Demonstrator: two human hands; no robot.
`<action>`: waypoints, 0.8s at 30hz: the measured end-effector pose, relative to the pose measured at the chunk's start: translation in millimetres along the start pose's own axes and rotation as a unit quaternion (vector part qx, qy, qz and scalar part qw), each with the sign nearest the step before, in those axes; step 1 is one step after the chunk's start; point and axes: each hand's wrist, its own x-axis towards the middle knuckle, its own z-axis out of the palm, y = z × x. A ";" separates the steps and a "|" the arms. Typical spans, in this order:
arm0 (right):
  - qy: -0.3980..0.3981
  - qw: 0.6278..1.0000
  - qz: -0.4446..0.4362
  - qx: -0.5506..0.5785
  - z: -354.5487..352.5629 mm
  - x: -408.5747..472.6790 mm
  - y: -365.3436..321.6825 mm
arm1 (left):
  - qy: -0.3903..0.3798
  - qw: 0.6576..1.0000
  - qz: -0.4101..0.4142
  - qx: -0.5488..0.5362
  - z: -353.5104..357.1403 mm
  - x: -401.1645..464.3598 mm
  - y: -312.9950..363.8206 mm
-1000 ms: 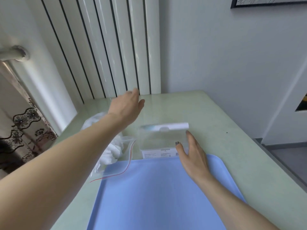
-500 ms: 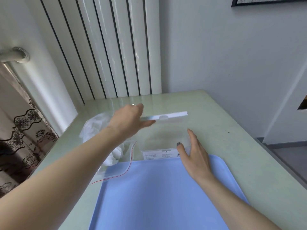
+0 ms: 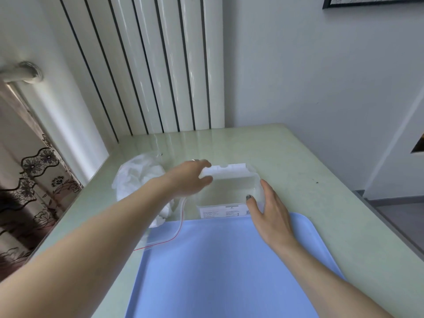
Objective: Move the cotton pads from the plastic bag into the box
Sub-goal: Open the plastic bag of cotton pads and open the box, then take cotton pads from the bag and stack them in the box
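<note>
A clear plastic box (image 3: 231, 193) stands on the green table just beyond the blue tray, a white label on its near wall. Its white-edged lid (image 3: 229, 171) is swung up toward the far side, and my left hand (image 3: 190, 177) grips the lid's left end. My right hand (image 3: 268, 212) rests against the box's right near corner, fingers spread along the wall. Left of the box lies a clear zip bag (image 3: 142, 177) with a red seal line, holding white cotton pads (image 3: 164, 214). My left forearm hides part of the bag.
A blue tray (image 3: 224, 267) fills the near table. The green table (image 3: 321, 203) ends at a wall and white slatted radiator behind, with its edge at the right. A patterned curtain hangs at the left.
My left hand came down from above the box, took the lid's left end and swung it up and back. The right hand stayed on the box's corner.
</note>
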 end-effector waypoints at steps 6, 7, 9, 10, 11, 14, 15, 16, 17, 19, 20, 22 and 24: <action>0.046 0.999 -0.018 0.012 -3.2 -1.4 -4.2 | 0.010 0.999 -0.018 -0.028 -43.3 -44.2 -39.8; 0.075 0.996 -0.040 -0.009 -4.7 -0.7 -7.1 | -0.021 0.999 -0.029 -0.012 -43.7 -55.6 -46.8; 0.130 0.984 -0.108 -0.062 -5.9 0.0 -22.2 | -0.059 0.997 -0.049 0.026 -40.1 -75.1 -61.9; 0.148 0.975 -0.145 -0.081 -5.5 -0.8 -34.9 | -0.060 0.996 -0.057 0.034 -37.8 -81.9 -70.0; 0.153 0.967 -0.181 -0.090 -2.5 -3.6 -50.6 | -0.055 0.996 -0.063 0.031 -36.3 -88.6 -78.1; 0.073 0.953 -0.288 -0.063 15.9 -28.2 -104.1 | -0.017 0.997 -0.067 -0.031 -30.8 -100.9 -97.9; 0.016 0.948 -0.315 -0.048 25.3 -39.9 -118.4 | 0.002 0.996 -0.065 -0.058 -28.1 -103.4 -101.0; -0.042 0.941 -0.331 -0.045 36.2 -50.8 -128.7 | 0.025 0.995 -0.063 -0.078 -24.7 -105.3 -103.1; -0.094 0.934 -0.340 -0.057 48.1 -60.9 -137.0 | 0.049 0.993 -0.064 -0.091 -22.4 -107.8 -104.8; -0.156 0.925 -0.335 -0.090 70.5 -71.5 -144.1 | 0.087 0.989 -0.065 -0.105 -19.7 -110.2 -105.2; -0.164 0.928 -0.320 -0.101 79.3 -71.6 -146.8 | 0.100 0.986 -0.066 -0.113 -19.6 -110.8 -104.8; -0.161 0.941 -0.269 -0.125 90.2 -66.6 -154.5 | 0.114 0.983 -0.066 -0.125 -20.6 -111.7 -103.8; -0.164 0.950 -0.208 -0.163 96.5 -58.3 -162.4 | 0.117 0.983 -0.065 -0.126 -21.8 -111.5 -103.7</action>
